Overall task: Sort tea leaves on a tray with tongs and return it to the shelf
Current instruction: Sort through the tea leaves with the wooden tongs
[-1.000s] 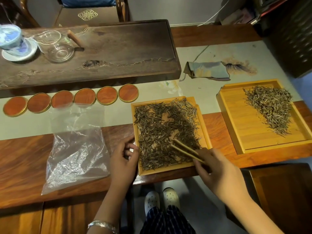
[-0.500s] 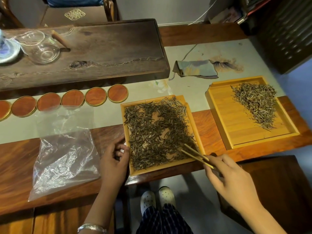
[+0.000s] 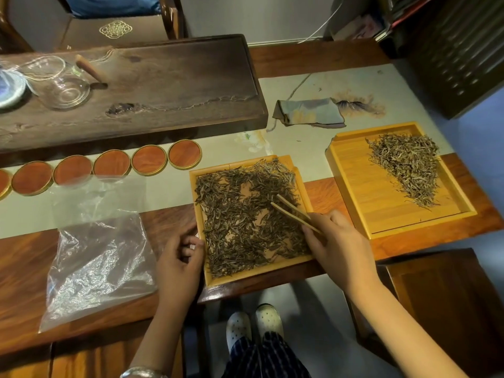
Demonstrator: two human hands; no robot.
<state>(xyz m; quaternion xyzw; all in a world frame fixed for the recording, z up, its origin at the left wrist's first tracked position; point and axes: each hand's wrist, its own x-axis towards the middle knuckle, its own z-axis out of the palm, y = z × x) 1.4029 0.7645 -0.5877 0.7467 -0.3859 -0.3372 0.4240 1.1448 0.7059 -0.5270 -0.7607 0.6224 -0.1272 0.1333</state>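
The right hand (image 3: 341, 249) has moved back in over the near tray (image 3: 246, 276): half a second ago it sat off the tray's right rim with the tongs (image 3: 293, 211) only reaching the corner, and now the tips lie well in among the leaves (image 3: 245, 214), toward the tray's far right part. It pinches the tongs at their rear end; the two tips stand slightly apart, and whether any leaf is caught between them is too fine to tell. The left hand (image 3: 181, 257) rests at the tray's left rim as before, fingers loosely curled against the edge and holding nothing, which likely steadies the tray. This reads as the start of another pick, so the sorting looks far from done: the near tray is thickly covered, while the second tray (image 3: 354, 186), well apart to the right, holds a smaller heap (image 3: 406, 167).

The wooden counter (image 3: 27, 263) carries a pale runner (image 3: 169, 192), a crumpled clear bag (image 3: 101, 257) left of the hands, a row of round coasters (image 3: 148, 160), a dark tea board (image 3: 163, 85) with glassware (image 3: 64, 85), and a folded cloth (image 3: 308, 111). A chair (image 3: 114, 25) stands beyond. No shelf is clearly in view.
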